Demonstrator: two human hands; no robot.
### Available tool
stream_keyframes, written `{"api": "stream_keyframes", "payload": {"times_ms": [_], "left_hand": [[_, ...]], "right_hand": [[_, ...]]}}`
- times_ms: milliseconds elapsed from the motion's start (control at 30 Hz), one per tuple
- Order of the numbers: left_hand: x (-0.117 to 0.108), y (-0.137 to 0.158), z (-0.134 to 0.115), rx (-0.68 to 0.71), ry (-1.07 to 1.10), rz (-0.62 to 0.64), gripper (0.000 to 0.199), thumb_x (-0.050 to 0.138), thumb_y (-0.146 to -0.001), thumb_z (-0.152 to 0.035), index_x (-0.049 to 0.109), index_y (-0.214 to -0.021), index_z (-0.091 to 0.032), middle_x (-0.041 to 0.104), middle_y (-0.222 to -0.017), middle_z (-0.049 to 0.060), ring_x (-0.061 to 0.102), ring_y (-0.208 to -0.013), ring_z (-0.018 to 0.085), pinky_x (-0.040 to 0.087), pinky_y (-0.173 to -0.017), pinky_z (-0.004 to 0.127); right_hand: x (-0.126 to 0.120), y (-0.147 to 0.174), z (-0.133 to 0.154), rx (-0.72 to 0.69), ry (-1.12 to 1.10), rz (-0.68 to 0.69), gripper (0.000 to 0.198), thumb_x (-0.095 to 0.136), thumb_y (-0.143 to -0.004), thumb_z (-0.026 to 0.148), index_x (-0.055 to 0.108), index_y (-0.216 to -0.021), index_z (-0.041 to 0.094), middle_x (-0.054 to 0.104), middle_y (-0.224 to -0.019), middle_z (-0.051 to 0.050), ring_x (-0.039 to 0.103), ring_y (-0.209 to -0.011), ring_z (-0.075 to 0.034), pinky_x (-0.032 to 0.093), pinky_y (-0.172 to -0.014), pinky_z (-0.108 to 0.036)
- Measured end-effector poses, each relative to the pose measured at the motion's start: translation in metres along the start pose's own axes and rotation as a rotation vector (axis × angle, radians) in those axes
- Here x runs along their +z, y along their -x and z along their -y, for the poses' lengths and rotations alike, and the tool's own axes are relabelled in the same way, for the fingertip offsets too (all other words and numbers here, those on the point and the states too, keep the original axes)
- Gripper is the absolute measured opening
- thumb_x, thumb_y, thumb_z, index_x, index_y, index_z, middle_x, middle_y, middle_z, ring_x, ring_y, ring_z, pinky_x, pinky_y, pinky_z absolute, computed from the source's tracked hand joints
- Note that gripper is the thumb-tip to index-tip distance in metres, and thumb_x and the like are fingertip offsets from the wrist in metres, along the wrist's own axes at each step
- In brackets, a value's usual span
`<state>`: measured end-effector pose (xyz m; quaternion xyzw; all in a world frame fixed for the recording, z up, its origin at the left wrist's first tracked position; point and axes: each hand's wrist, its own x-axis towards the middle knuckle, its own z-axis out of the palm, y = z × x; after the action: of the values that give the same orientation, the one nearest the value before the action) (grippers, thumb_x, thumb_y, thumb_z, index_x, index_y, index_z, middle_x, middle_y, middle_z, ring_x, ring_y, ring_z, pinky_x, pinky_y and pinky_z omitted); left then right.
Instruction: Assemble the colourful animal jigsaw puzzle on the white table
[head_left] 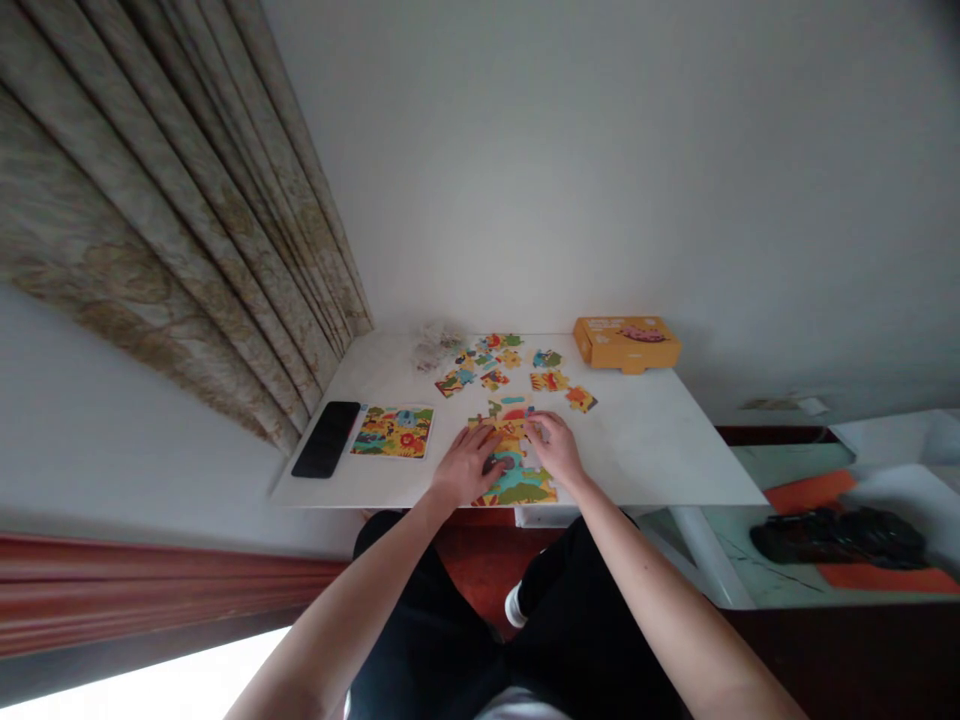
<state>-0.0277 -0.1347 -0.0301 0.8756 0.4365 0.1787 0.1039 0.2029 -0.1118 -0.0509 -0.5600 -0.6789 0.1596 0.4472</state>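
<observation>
A partly joined jigsaw puzzle (525,492) with green, yellow and blue animal scenery lies at the table's near edge. My left hand (463,465) rests flat on its left side, fingers stretched out and holding nothing. At the upper right of the puzzle, my right hand (556,447) has its fingers bent together around the edge of a puzzle piece (516,414), which they partly hide. Pale table shows through a gap in the puzzle beside the right fingers. Loose puzzle pieces (550,381) are scattered beyond both hands.
A picture card (392,432) and a black phone (325,440) lie on the left of the white table (637,450). Crumpled clear plastic (436,346) and an orange box (628,344) are near the wall. Curtains (225,200) hang at the left.
</observation>
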Motion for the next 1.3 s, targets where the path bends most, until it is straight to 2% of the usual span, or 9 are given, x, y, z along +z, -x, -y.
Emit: {"api": "stream_keyframes", "payload": {"times_ms": [133, 367, 567, 733, 833, 933, 1067, 1133, 1300], "left_hand": [[0.005, 0.0, 0.01, 0.007, 0.033, 0.003, 0.049, 0.061, -0.102, -0.043, 0.062, -0.144, -0.018, 0.056, -0.156, 0.016, 0.049, -0.148, 0.029, 0.034, -0.128, 0.05], [0.002, -0.001, 0.016, 0.008, 0.113, 0.094, 0.045, 0.064, -0.1, -0.039, 0.065, -0.142, -0.025, 0.054, -0.159, 0.01, 0.045, -0.151, 0.025, 0.028, -0.13, 0.051], [-0.004, 0.0, 0.013, -0.006, 0.147, 0.114, 0.044, 0.066, -0.096, -0.03, 0.067, -0.14, -0.026, 0.056, -0.157, 0.009, 0.045, -0.152, 0.023, 0.025, -0.131, 0.05], [-0.004, 0.0, 0.008, -0.011, 0.147, 0.092, 0.044, 0.067, -0.095, -0.03, 0.067, -0.138, -0.025, 0.058, -0.155, 0.009, 0.047, -0.15, 0.025, 0.026, -0.131, 0.051], [-0.005, 0.0, 0.004, -0.022, 0.153, 0.063, 0.042, 0.068, -0.095, -0.033, 0.068, -0.136, -0.023, 0.059, -0.154, 0.01, 0.049, -0.148, 0.027, 0.026, -0.131, 0.052], [-0.006, 0.0, 0.001, -0.054, 0.161, 0.026, 0.041, 0.067, -0.095, -0.035, 0.068, -0.134, -0.023, 0.059, -0.153, 0.011, 0.05, -0.146, 0.028, 0.028, -0.13, 0.053], [-0.007, 0.0, 0.0, -0.069, 0.172, 0.0, 0.039, 0.068, -0.093, -0.033, 0.069, -0.131, -0.023, 0.062, -0.148, 0.012, 0.053, -0.142, 0.029, 0.03, -0.128, 0.055], [-0.007, 0.0, 0.001, -0.069, 0.176, -0.009, 0.037, 0.068, -0.093, -0.033, 0.07, -0.128, -0.023, 0.064, -0.145, 0.012, 0.056, -0.14, 0.029, 0.031, -0.128, 0.055], [-0.007, 0.001, 0.0, -0.073, 0.171, -0.02, 0.034, 0.068, -0.092, -0.033, 0.071, -0.125, -0.024, 0.066, -0.14, 0.012, 0.058, -0.135, 0.028, 0.033, -0.127, 0.054]], "right_hand": [[-0.019, 0.003, -0.009, 0.047, -0.047, -0.016, 0.023, 0.058, -0.097, 0.041, 0.072, -0.092, 0.024, 0.075, -0.1, -0.01, 0.07, -0.098, -0.026, 0.055, -0.095, -0.042], [-0.055, 0.001, -0.038, 0.049, 0.055, 0.018, 0.02, 0.059, -0.094, 0.039, 0.071, -0.089, 0.024, 0.076, -0.097, -0.01, 0.07, -0.096, -0.027, 0.055, -0.094, -0.045], [-0.049, -0.007, -0.038, -0.034, 0.082, 0.063, 0.02, 0.057, -0.096, 0.036, 0.072, -0.091, 0.024, 0.076, -0.097, -0.009, 0.07, -0.096, -0.026, 0.055, -0.094, -0.043], [-0.039, -0.037, -0.04, -0.061, 0.097, 0.083, 0.015, 0.059, -0.095, 0.032, 0.071, -0.091, 0.024, 0.076, -0.098, -0.008, 0.07, -0.098, -0.026, 0.054, -0.096, -0.043], [-0.024, -0.067, -0.038, -0.057, 0.131, 0.129, 0.013, 0.062, -0.094, 0.031, 0.073, -0.092, 0.023, 0.076, -0.1, -0.009, 0.07, -0.101, -0.026, 0.053, -0.099, -0.043], [0.005, -0.102, -0.024, -0.018, 0.191, 0.211, 0.013, 0.065, -0.094, 0.03, 0.075, -0.097, 0.023, 0.077, -0.106, -0.01, 0.07, -0.107, -0.026, 0.051, -0.103, -0.043], [0.055, -0.142, 0.002, 0.06, 0.268, 0.262, 0.03, 0.067, -0.095, 0.034, 0.072, -0.122, 0.021, 0.071, -0.13, -0.016, 0.065, -0.125, -0.032, 0.047, -0.109, -0.049], [0.077, -0.157, 0.009, 0.116, 0.334, 0.294, 0.039, 0.072, -0.092, 0.033, 0.069, -0.129, 0.021, 0.068, -0.136, -0.019, 0.061, -0.129, -0.038, 0.045, -0.109, -0.055], [0.107, -0.185, -0.002, 0.196, 0.393, 0.303, 0.047, 0.078, -0.084, 0.027, 0.067, -0.129, 0.023, 0.071, -0.13, -0.02, 0.06, -0.129, -0.04, 0.046, -0.106, -0.058]]}}
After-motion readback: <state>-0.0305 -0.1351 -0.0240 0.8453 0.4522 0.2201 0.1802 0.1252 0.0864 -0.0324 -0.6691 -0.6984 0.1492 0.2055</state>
